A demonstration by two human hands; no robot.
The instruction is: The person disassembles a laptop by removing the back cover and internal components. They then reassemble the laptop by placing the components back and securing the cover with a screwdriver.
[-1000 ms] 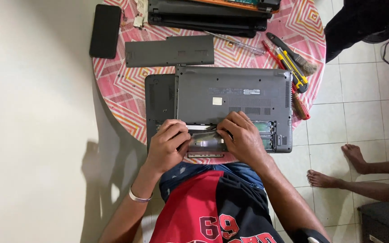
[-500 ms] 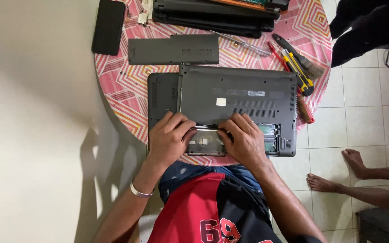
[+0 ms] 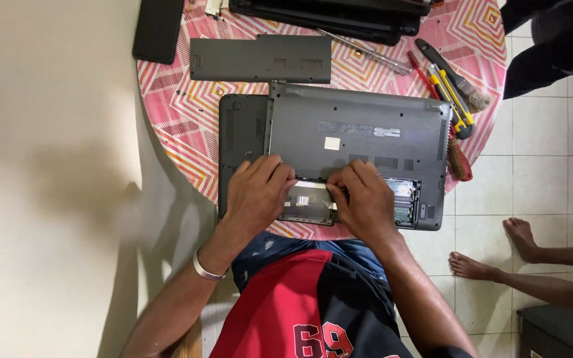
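Observation:
A grey laptop (image 3: 353, 132) lies upside down on a round table with a pink zigzag cloth (image 3: 180, 113). Its bottom bay is uncovered near the front edge, and a silver drive (image 3: 310, 197) sits in that bay. My left hand (image 3: 256, 192) rests on the laptop's base with its fingertips curled at the drive's left end. My right hand (image 3: 363, 199) presses its fingers on the drive's right end. A green circuit board (image 3: 402, 199) shows in the bay right of my right hand.
A removed grey cover panel (image 3: 260, 58) lies behind the laptop. A black phone (image 3: 158, 30) sits at the far left, another black laptop (image 3: 329, 14) at the back. A screwdriver (image 3: 366, 46), utility knife (image 3: 451, 99), brush (image 3: 459, 85) and red-handled tool (image 3: 459, 159) lie right. Another person's bare feet (image 3: 499, 248) rest on the tiled floor.
Both hands have stayed at the open bay, fingers shifting slightly on the drive. The view has shifted a little so the table sits lower in frame.

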